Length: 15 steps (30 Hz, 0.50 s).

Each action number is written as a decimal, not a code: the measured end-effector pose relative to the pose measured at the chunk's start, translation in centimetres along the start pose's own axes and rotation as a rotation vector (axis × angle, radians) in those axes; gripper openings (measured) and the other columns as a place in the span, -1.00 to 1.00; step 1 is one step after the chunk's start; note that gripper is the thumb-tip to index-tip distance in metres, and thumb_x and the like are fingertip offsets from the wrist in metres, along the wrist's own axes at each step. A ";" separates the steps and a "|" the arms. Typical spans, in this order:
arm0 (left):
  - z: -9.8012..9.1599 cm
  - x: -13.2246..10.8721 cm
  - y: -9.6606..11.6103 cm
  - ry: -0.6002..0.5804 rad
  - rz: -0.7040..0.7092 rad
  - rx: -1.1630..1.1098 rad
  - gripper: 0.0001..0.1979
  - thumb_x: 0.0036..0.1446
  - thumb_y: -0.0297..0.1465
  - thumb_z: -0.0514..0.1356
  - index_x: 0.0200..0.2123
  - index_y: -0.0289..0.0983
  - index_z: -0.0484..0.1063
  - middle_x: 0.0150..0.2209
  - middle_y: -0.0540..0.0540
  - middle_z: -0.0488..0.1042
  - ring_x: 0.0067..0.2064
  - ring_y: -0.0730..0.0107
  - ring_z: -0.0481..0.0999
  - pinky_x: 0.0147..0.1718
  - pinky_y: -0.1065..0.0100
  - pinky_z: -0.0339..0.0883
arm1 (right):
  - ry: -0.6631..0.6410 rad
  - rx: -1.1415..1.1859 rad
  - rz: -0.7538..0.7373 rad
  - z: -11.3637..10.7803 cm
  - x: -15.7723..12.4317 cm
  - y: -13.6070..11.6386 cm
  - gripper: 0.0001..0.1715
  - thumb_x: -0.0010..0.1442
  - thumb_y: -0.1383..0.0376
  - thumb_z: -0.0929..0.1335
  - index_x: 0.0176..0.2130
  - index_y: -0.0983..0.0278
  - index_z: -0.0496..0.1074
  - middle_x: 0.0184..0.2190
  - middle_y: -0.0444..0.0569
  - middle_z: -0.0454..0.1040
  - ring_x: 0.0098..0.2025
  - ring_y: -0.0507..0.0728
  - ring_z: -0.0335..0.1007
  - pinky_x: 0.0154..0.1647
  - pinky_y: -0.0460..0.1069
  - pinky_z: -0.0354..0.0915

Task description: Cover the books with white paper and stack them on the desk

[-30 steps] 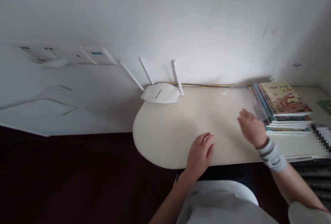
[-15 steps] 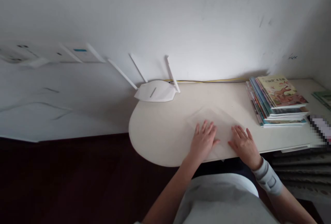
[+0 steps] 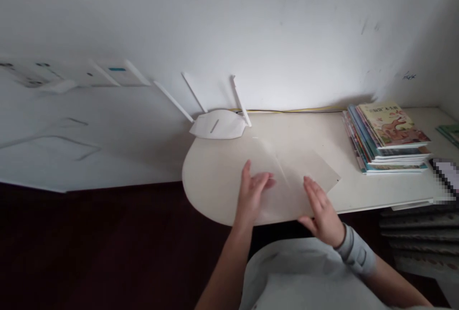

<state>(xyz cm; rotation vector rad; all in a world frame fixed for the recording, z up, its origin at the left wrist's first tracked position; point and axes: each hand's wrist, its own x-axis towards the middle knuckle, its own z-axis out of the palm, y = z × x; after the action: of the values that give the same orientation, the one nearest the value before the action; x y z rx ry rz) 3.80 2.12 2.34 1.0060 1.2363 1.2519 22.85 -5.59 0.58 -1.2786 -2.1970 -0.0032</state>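
A thin whitish sheet [image 3: 311, 166], perhaps paper, lies on the pale tabletop in front of me. A light crease runs down its middle, and a small dark mark shows near its right corner. My left hand [image 3: 251, 193] is at the sheet's left part, fingers apart and slightly blurred; whether it touches the sheet is unclear. My right hand [image 3: 322, 212] is over the sheet's lower right part, fingers stretched out side by side and thumb apart. A grey band circles my right wrist.
A white router [image 3: 218, 126] with three antennas stands at the back left of the table [image 3: 208, 181]. Stacked books [image 3: 390, 128] sit on the right, with a blurred-out object [image 3: 446, 176] beyond them. Cables run along the wall; sockets [image 3: 122, 73] are at left.
Both hands have shifted left, and the left hand has turned onto its side. The sheet's left part now spreads further left, with a crease visible in the middle.
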 end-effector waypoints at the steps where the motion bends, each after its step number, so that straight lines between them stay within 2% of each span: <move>1: -1.3 0.4 0.1 0.023 -0.022 -0.015 -0.15 0.01 -0.21 0.23 0.26 -0.24 -0.18 -0.27 -0.10 0.49 -0.38 0.43 0.51 -0.22 0.25 0.39 | -0.035 -0.066 0.076 -0.2 -0.1 0.8 -0.21 0.22 0.10 0.22 0.26 0.48 -0.05 0.23 0.32 0.03 0.30 0.29 -0.14 0.18 0.23 0.09; 4: -5.6 1.5 0.4 0.104 -0.038 0.158 -0.12 0.01 -0.26 0.22 0.27 -0.22 -0.26 -0.14 -0.20 0.45 -0.38 0.43 0.51 -0.26 0.22 0.42 | -0.169 -0.282 0.232 -0.8 -0.7 3.0 -0.39 0.22 0.10 0.23 0.16 0.37 0.20 0.19 0.29 0.13 0.25 0.36 -0.03 0.14 0.29 0.08; 6: -7.6 1.7 0.9 0.236 0.034 0.458 -0.13 0.01 -0.31 0.21 0.28 -0.23 -0.25 0.00 -0.31 0.36 -0.22 0.25 0.51 -0.19 0.09 0.40 | -0.216 -0.359 0.281 -0.9 -1.2 3.7 -0.45 0.21 0.11 0.25 0.11 0.33 0.27 0.16 0.29 0.19 0.22 0.37 0.04 0.12 0.27 0.11; 8: -8.1 1.4 1.4 0.383 0.215 0.810 -0.20 0.03 -0.32 0.19 0.27 -0.28 -0.14 0.16 -0.41 0.18 0.06 -0.02 0.36 -0.03 -0.11 0.25 | -0.217 -0.392 0.313 -0.7 -1.4 3.7 -0.45 0.20 0.12 0.27 0.11 0.32 0.27 0.16 0.28 0.20 0.21 0.36 0.06 0.12 0.25 0.11; 10: -6.8 0.3 1.6 0.409 0.459 1.053 -0.32 0.10 -0.32 0.13 0.25 -0.32 -0.04 0.24 -0.40 0.03 0.23 -0.11 0.09 0.10 -0.16 0.07 | -0.200 -0.391 0.331 -0.5 -1.3 3.4 -0.46 0.20 0.13 0.27 0.11 0.31 0.27 0.16 0.28 0.19 0.21 0.37 0.05 0.11 0.26 0.11; 11: -5.6 -0.3 1.5 0.350 0.576 1.114 -0.39 0.15 -0.32 0.08 0.24 -0.32 -0.01 0.25 -0.38 0.02 0.26 -0.08 0.02 0.13 -0.12 0.03 | -0.190 -0.371 0.324 -0.5 -1.2 3.5 -0.46 0.20 0.14 0.26 0.11 0.31 0.27 0.17 0.27 0.18 0.21 0.36 0.06 0.11 0.26 0.12; 12: -4.1 -1.0 1.2 0.223 0.679 1.137 -0.43 0.19 -0.32 0.02 0.24 -0.31 -0.01 0.24 -0.34 0.07 0.27 0.00 0.03 0.14 -0.05 0.06 | -0.171 -0.339 0.308 -0.8 -1.1 3.7 -0.47 0.21 0.14 0.25 0.12 0.31 0.26 0.17 0.25 0.18 0.21 0.34 0.06 0.11 0.25 0.12; 13: -2.5 -1.8 0.7 0.050 0.761 1.153 -0.48 0.22 -0.33 -0.02 0.23 -0.29 0.01 0.22 -0.30 0.13 0.26 0.08 0.06 0.14 0.02 0.10 | -0.134 -0.305 0.292 -1.3 -1.1 4.3 -0.47 0.22 0.15 0.23 0.13 0.30 0.25 0.17 0.24 0.17 0.22 0.31 0.06 0.11 0.22 0.14; 15: 0.6 -3.0 -0.5 -0.299 0.855 1.246 -0.55 0.24 -0.28 -0.04 0.18 -0.24 0.13 0.19 -0.20 0.22 0.26 0.07 0.07 0.16 -0.07 0.03 | 0.007 -0.270 0.286 -3.6 -1.3 6.4 -0.48 0.24 0.17 0.21 0.14 0.31 0.22 0.18 0.21 0.17 0.22 0.24 0.06 0.12 0.17 0.16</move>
<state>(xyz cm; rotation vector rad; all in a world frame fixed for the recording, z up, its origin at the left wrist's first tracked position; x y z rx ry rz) 4.74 -0.83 2.27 2.7197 1.3498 0.7254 30.16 -4.19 1.11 -1.7292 -2.0390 -0.1971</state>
